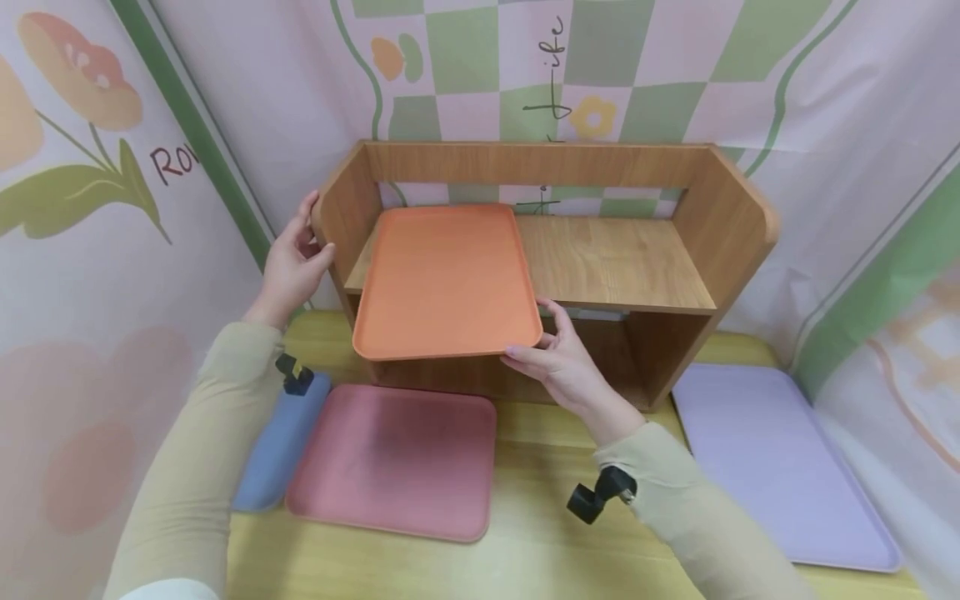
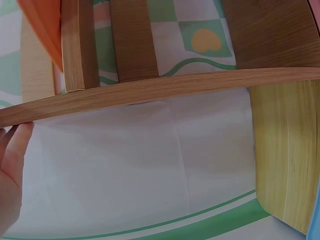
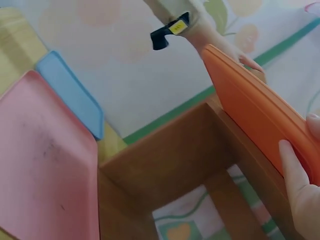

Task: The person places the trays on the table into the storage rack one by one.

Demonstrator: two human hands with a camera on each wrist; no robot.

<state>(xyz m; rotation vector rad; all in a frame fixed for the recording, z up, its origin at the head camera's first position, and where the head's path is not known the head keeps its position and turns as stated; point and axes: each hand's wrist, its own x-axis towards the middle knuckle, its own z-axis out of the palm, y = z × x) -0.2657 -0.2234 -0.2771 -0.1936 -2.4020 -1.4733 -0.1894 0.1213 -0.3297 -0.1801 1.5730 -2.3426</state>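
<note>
An orange tray [image 1: 450,283] lies on the left part of the upper board of a small wooden shelf [image 1: 615,258], its front end jutting past the board's edge. My right hand [image 1: 566,371] pinches the tray's front right corner, thumb on the rim and fingers underneath. In the right wrist view the tray [image 3: 255,107] shows edge-on, with its underside visible. My left hand [image 1: 292,267] holds the front edge of the shelf's left side panel [image 1: 347,212]. Only part of that hand [image 2: 12,170] shows in the left wrist view, fingertips touching the panel.
A pink tray [image 1: 397,462] lies on the wooden table [image 1: 551,517] before the shelf, beside a blue tray [image 1: 281,446] partly hidden by my left arm. To the right lies a lilac tray [image 1: 780,462]. Printed cloth [image 1: 465,50] hangs behind the shelf and at both sides.
</note>
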